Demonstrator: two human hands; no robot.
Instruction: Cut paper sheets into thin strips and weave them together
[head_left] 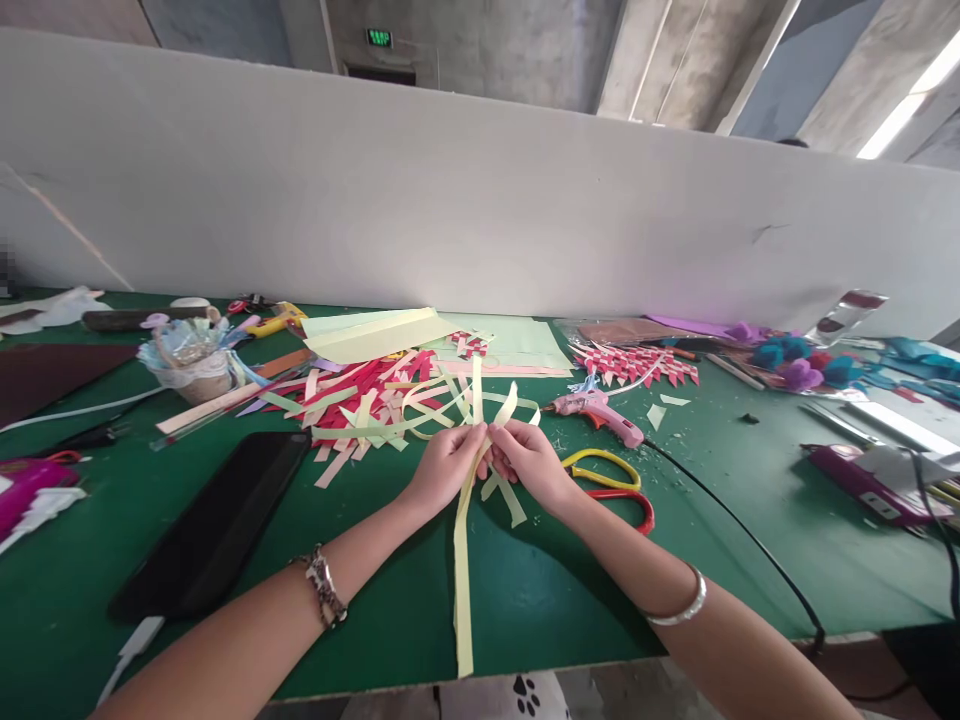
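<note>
Pale yellow and light green paper strips (463, 580) cross one another between my two hands, above the table's front middle. My left hand (448, 462) pinches them from the left, its fingers closed. Opposite, my right hand (531, 462) pinches the same crossing, close beside the left fingertips. One long yellow strip hangs down toward the table edge; other ends stick up and to the sides. My fingers hide the crossing itself. Just right of my right hand lie scissors (611, 470) with yellow and red handles. A pink glue gun (600, 412) rests behind them.
A pile of red, pink and green strips (360, 400) lies behind my left hand. Left stands a black phone-like slab (217, 525) lying flat with a white cable. Woven red-and-white pieces (637, 363), a purple device (874, 485) and a decorated pot (199, 375) are on the green table (360, 610).
</note>
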